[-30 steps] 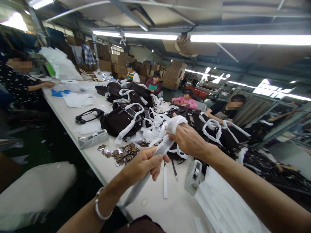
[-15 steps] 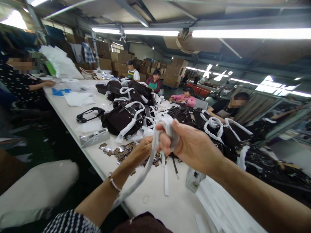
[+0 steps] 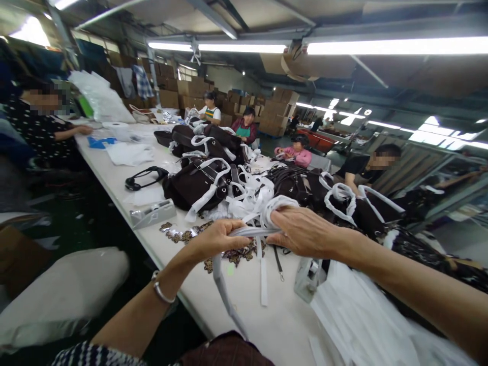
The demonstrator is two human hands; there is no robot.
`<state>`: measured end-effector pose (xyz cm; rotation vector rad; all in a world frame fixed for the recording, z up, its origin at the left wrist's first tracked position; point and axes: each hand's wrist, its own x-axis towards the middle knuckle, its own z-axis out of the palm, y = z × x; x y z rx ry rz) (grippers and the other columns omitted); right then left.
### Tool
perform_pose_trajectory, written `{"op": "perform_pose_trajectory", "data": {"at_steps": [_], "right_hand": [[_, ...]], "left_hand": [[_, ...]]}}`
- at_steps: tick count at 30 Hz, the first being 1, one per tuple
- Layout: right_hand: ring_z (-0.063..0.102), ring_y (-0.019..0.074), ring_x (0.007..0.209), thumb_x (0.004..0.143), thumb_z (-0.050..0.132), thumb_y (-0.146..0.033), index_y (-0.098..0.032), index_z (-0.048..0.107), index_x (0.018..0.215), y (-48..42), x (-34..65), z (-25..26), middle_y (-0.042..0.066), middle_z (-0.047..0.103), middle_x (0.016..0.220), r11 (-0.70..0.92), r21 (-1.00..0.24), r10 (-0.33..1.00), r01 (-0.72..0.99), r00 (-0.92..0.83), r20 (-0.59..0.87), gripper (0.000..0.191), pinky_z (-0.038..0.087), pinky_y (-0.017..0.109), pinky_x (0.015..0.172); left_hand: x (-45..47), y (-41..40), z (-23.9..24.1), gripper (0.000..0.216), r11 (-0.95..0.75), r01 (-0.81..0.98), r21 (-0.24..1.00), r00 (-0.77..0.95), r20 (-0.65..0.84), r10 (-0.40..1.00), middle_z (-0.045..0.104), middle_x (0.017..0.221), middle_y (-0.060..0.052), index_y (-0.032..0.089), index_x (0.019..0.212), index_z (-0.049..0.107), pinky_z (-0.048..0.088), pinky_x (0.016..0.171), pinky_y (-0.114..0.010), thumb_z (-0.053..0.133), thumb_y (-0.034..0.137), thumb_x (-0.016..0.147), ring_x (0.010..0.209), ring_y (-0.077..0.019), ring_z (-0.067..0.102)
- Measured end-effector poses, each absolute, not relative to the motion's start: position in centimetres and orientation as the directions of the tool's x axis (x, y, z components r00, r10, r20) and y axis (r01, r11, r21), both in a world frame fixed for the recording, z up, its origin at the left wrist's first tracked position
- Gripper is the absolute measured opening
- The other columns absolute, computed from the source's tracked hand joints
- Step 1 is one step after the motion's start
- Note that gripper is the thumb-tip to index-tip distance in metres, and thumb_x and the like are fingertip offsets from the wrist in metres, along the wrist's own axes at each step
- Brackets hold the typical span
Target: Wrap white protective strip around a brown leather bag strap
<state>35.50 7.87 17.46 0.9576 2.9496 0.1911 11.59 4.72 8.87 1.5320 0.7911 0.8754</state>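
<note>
A long strap [image 3: 225,295] with a whitish-grey wrapping passes between my hands above the table. My left hand [image 3: 213,240] pinches it between thumb and fingers, and its loose tail hangs down toward my lap. My right hand [image 3: 305,231] is closed around the coiled part of the same strap [image 3: 284,202]. Beneath my hands lie many small brown-patterned tags [image 3: 186,235]. Just beyond is a heap of white wrapped straps [image 3: 246,195], beside dark handbags [image 3: 190,185].
Grey tape dispensers stand at the left [image 3: 154,213] and right [image 3: 307,279]. White sheets [image 3: 354,305] lie at the right front. A narrow strap with a clip [image 3: 279,264] and a white strip [image 3: 264,279] rest on the table [image 3: 206,305]. Several people work around it.
My left hand has come up and left of the right, drawing a length of strap taut between them. My right hand has turned palm down over the coil.
</note>
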Motion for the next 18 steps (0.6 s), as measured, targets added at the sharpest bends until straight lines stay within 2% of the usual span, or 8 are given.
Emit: {"op": "perform_pose_trajectory", "data": {"at_steps": [2,4,6,7,9,12,16,18], "right_hand": [[0.049,0.0162,0.058,0.098,0.039,-0.049,-0.017,0.056,0.081,6.3,35.2,17.1,0.004,0.056,0.067,0.755,-0.067,0.64,0.652,-0.755,-0.142,0.04,0.037,0.031,0.06],[0.041,0.0118,0.049,0.099,0.034,-0.052,-0.017,0.057,0.079,5.1,34.7,16.9,0.0,0.051,0.058,0.57,-0.448,0.654,0.689,-0.71,-0.261,0.047,0.033,0.027,0.053],[0.033,0.0089,0.041,0.099,0.031,-0.054,-0.016,0.058,0.08,4.6,34.2,16.9,-0.005,0.042,0.05,0.158,-0.812,0.646,0.562,-0.681,-0.345,0.05,0.028,0.024,0.046],[0.027,0.0077,0.038,0.099,0.03,-0.054,-0.016,0.058,0.081,4.5,34.0,17.1,-0.007,0.036,0.046,-0.076,-0.9,0.636,0.43,-0.674,-0.376,0.051,0.026,0.023,0.043],[0.019,0.0057,0.037,0.101,0.029,-0.052,-0.014,0.058,0.082,4.6,33.8,17.5,-0.01,0.029,0.045,-0.413,-0.902,0.624,0.123,-0.684,-0.379,0.051,0.025,0.021,0.042],[0.026,0.0039,0.042,0.1,0.036,-0.053,-0.011,0.062,0.089,4.6,33.6,18.8,-0.009,0.036,0.054,-0.542,-0.812,0.671,-0.219,-0.695,-0.261,0.051,0.037,0.02,0.049],[0.05,0.006,0.06,0.095,0.055,-0.035,-0.013,0.063,0.101,4.2,32.9,20.7,-0.004,0.051,0.072,-0.336,-0.842,0.805,-0.421,-0.593,-0.025,0.025,0.051,0.025,0.076],[0.058,0.0093,0.071,0.094,0.054,-0.028,-0.016,0.062,0.105,4.3,32.2,20.8,-0.002,0.057,0.08,-0.112,-0.904,0.863,-0.413,-0.491,0.118,0.018,0.052,0.031,0.088]], "left_hand": [[11.1,6.3,8.6,0.033,-0.182,0.1,0.978,0.499,0.109,0.86,0.059,0.068,0.001,0.014,0.094,0.065,0.033,0.052,-0.02,0.074,0.042,0.079,0.057,-0.0095,0.048],[11.2,7.5,8.2,0.033,-0.219,0.071,0.973,0.528,0.15,0.836,0.058,0.067,0.001,0.014,0.088,0.063,0.035,0.052,-0.021,0.073,0.045,0.08,0.057,-0.01,0.048],[11.7,8.1,8.0,0.036,-0.287,0.0,0.958,0.549,0.239,0.8,0.058,0.073,-0.001,0.014,0.082,0.063,0.039,0.057,-0.023,0.068,0.05,0.084,0.062,-0.0118,0.051],[12.1,8.1,7.9,0.039,-0.325,-0.024,0.946,0.54,0.286,0.791,0.059,0.078,-0.003,0.014,0.08,0.063,0.041,0.061,-0.024,0.062,0.053,0.087,0.067,-0.013,0.052],[12.9,7.8,7.9,0.043,-0.386,-0.038,0.922,0.466,0.358,0.809,0.06,0.085,-0.005,0.015,0.083,0.065,0.043,0.069,-0.026,0.05,0.054,0.094,0.075,-0.0153,0.054],[14.2,6.6,7.5,0.043,-0.428,0.002,0.904,0.264,0.412,0.872,0.062,0.089,-0.004,0.017,0.102,0.063,0.044,0.074,-0.028,0.034,0.049,0.101,0.08,-0.0168,0.056],[16.1,5.3,5.8,0.027,-0.409,0.15,0.9,0.138,0.39,0.91,0.059,0.08,0.001,0.019,0.103,0.057,0.043,0.067,-0.027,0.055,0.044,0.093,0.071,-0.0149,0.054],[17.2,4.9,5.2,0.025,-0.315,0.048,0.948,0.21,0.299,0.931,0.056,0.074,0.003,0.019,0.102,0.055,0.043,0.062,-0.025,0.059,0.042,0.092,0.063,-0.0126,0.054]]}}
